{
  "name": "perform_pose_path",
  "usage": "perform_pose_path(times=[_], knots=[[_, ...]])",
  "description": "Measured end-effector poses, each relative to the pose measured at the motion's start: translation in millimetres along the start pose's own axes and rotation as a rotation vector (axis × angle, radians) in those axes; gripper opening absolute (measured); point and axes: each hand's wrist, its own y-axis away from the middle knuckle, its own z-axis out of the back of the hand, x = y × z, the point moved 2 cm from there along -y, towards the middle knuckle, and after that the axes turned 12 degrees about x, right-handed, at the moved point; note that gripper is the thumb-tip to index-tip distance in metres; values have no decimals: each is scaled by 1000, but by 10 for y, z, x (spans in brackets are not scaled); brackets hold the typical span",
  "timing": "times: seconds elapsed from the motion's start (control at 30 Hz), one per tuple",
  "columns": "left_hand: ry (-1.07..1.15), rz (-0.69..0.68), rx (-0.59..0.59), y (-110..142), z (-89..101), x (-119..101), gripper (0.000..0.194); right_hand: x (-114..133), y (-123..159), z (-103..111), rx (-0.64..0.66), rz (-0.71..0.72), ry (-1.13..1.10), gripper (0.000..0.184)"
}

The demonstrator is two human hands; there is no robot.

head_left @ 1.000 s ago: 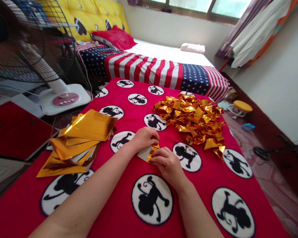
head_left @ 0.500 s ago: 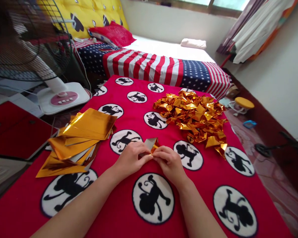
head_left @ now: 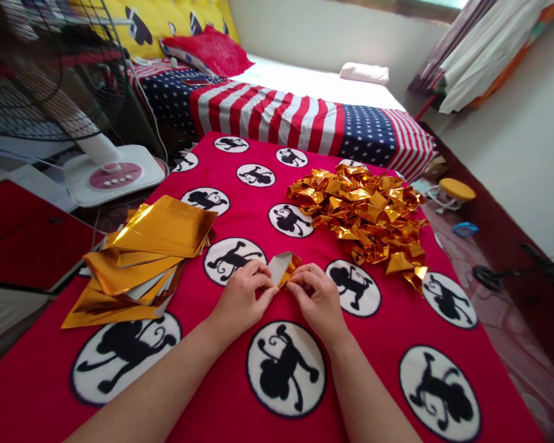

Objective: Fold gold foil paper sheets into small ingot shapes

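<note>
Between my two hands, over the middle of the red monkey-print cloth (head_left: 277, 307), is a partly folded sheet of gold foil paper (head_left: 284, 268). Its pale back shows on the left and its shiny gold face on the right. My left hand (head_left: 249, 294) pinches its near left edge between thumb and fingers. On the other side my right hand (head_left: 316, 298) pinches the near right corner. Fingertips cover part of the lower edge. Left of my hands lies a fanned stack of flat gold foil sheets (head_left: 161, 227). A heap of folded gold foil pieces (head_left: 360, 206) sits to the far right.
A fan with a white base (head_left: 115, 175) stands beyond the cloth's left edge, near a red panel (head_left: 23, 237). Behind the table is a bed (head_left: 277, 120) with a striped and starred cover. A yellow stool (head_left: 457, 189) stands on the floor at right.
My hands have moved slightly apart, and more of the foil paper's pale and gold faces shows between them. The whole view has shifted a little.
</note>
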Motion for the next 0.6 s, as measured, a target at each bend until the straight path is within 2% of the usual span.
perform_pose_path(times=[0.27, 0.6], knots=[[7, 27, -29, 12, -17, -15, 12, -7, 10, -71, -55, -24, 144, 9], [-8, 56, -36, -32, -47, -55, 16, 44, 18, -123, -62, -13, 248, 10]])
